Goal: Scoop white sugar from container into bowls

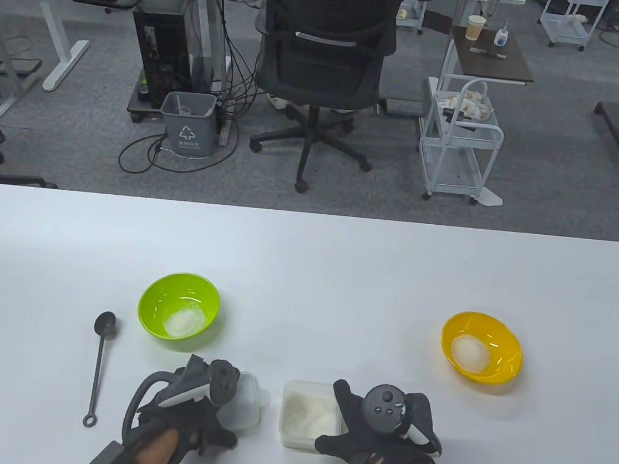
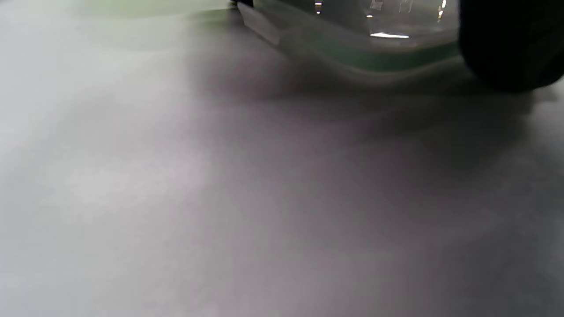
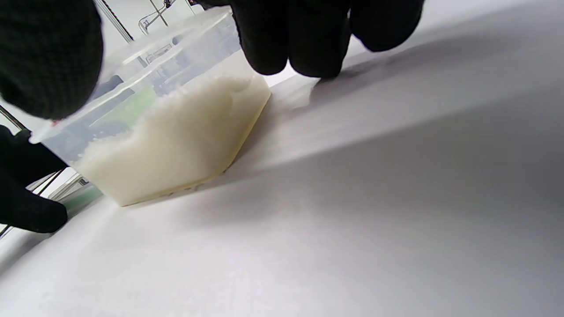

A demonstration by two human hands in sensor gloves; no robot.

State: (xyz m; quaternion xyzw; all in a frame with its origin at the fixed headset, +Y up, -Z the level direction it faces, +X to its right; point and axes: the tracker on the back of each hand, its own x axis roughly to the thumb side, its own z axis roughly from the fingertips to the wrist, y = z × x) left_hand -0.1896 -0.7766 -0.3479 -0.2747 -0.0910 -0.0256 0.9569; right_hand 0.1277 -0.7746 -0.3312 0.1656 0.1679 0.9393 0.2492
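A clear square container (image 1: 309, 416) half full of white sugar stands near the table's front edge. My right hand (image 1: 343, 423) grips its right side; in the right wrist view the thumb sits at the container (image 3: 176, 132) rim on the left and the fingers (image 3: 291, 39) touch its far corner. My left hand (image 1: 223, 401) holds the clear lid (image 1: 244, 403) just left of the container; the lid (image 2: 352, 44) shows blurred and low over the table in the left wrist view. A green bowl (image 1: 179, 306) and an orange bowl (image 1: 482, 346) each hold a mound of sugar. A dark spoon (image 1: 99, 364) lies on the table, left of my left hand.
The white table (image 1: 306, 259) stretches wide behind the bowls. An office chair (image 1: 324, 49), a bin (image 1: 188, 123) and a white cart (image 1: 459, 143) stand on the floor beyond the far edge.
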